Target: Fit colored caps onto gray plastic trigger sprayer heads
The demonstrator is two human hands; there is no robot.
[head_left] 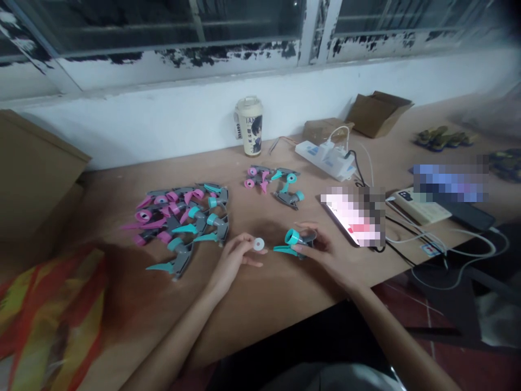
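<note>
My left hand [235, 255] pinches a small white ring washer [258, 244] between thumb and fingertips, just above the wooden table [260, 293]. My right hand [321, 247] grips a grey trigger sprayer head with a teal cap and teal trigger [293, 243], held a short way right of the washer. A big pile of pink and teal sprayer heads [183, 220] lies left of my left hand. A smaller group of sprayer heads [274, 183] lies farther back in the middle.
A paper cup [249, 126] stands by the wall. A white power strip [325, 155], cables and a phone [354, 217] lie at the right. Cardboard boxes [376, 113] sit at the back right, a large box [36, 174] at the left, a colourful bag [49, 315] near left.
</note>
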